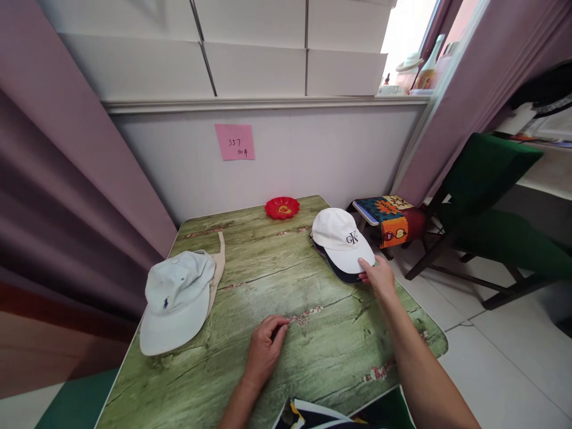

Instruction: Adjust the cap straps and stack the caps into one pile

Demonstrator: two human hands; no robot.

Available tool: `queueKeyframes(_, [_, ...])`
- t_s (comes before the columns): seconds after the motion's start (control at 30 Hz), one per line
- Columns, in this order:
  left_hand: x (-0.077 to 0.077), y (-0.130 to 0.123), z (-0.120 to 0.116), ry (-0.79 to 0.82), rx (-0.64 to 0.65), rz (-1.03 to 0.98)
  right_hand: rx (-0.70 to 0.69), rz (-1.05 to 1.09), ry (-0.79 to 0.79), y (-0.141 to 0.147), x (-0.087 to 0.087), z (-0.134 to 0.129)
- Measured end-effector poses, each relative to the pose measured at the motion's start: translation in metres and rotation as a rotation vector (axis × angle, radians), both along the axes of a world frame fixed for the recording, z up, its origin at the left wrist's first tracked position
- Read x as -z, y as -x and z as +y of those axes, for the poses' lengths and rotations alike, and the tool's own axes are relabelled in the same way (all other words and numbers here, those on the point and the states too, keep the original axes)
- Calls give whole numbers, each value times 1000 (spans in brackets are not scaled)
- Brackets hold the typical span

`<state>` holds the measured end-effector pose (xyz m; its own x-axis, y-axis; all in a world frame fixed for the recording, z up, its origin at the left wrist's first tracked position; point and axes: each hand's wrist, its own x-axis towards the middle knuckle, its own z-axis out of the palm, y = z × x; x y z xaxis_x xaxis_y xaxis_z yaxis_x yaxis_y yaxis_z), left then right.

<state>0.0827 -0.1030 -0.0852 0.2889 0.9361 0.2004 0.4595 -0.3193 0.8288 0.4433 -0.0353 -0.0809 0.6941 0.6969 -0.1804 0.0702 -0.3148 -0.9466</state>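
The person's right hand is pinching the brim of a white cap, thumb lying on top and fingers curling underneath; I can't tell whether they are also gripping the dark cap beneath. The left hand is curling loosely over the green table, a gap showing between thumb and fingers. Near the table's right edge, the white cap is sitting crown up, showing black letters. Farther left, a pale cap is overlapping a beige piece.
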Motion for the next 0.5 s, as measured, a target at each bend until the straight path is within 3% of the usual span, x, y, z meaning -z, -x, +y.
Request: queueKeyframes(0.5, [4,2,1,30,14,-10,-174,-163,149,-9,-6,-8])
